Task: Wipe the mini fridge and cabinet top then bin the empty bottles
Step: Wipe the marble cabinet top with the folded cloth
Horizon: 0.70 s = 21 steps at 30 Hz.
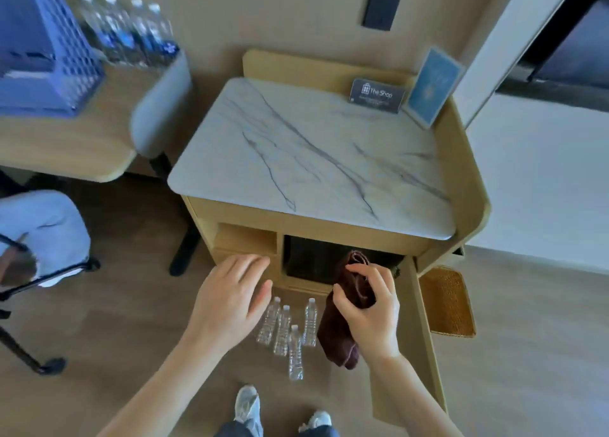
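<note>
Room: wood floor (131, 331), beige wall. Cabinet (329, 225) fills the middle of my view. Its top (313, 153) is white marble with grey veins. At 1 o'clock on it a dark sign (377, 95) and a blue card (435, 85) stand against the back rim.

At 10 o'clock there is a desk (66, 133) with a blue crate (39, 47) and a row of labelled bottles (128, 31); a grey chair (161, 107) sits between desk and cabinet.

The cabinet door (412, 337) hangs open at 4 o'clock, with a wicker basket (448, 301) just beyond it. The fridge (309, 262) shows as a dark front in the lower bay, partly hidden by my hands.

There are 4 empties (286, 331), clear, unlabelled and capped, upright in a tight cluster on the floor at 6 o'clock, below the fridge.

Left hand (230, 298): fingers straight and together, holding nothing, at 9 o'clock of the empties.

Right hand (369, 308): fingers curled, pinching a dark maroon cloth (339, 337) that hangs bunched at 3 o'clock of the empties.
</note>
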Motion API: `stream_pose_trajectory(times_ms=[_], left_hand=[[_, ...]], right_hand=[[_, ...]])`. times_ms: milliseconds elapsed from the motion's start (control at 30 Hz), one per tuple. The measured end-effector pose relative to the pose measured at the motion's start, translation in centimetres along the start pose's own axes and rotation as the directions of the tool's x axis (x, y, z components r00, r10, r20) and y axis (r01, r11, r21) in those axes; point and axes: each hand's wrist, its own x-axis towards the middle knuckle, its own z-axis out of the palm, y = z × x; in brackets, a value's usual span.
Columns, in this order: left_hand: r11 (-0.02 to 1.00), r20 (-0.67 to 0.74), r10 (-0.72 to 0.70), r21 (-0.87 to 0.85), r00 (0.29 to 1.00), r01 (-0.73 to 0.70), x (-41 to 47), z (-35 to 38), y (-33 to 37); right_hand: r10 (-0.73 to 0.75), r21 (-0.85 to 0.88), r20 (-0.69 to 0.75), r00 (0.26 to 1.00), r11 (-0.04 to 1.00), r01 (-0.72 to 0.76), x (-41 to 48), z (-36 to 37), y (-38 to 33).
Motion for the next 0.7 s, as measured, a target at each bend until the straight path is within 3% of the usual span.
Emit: stream_pose_trajectory(times_ms=[133, 333, 700], left_hand=[[0.995, -0.052, -0.062, 0.070, 0.997, 0.065, -1.3, -2.2, 0.7], [0.969, -0.041, -0.246, 0.024, 0.968, 0.247, -5.7, -0.1, 2.5], [0.955, -0.073, -0.288, 0.048, 0.955, 0.292, -1.7, -0.9, -2.4]], right_hand=[[0.000, 0.021, 0.017, 1.000, 1.000, 0.000, -1.5, -1.0, -0.8], [0.014, -0.011, 0.098, 0.995, 1.000, -0.013, -3.8, -1.3, 1.3], [0.010, 0.112, 0.162, 0.987, 0.993, -0.028, 2.1, 3.7, -0.9]])
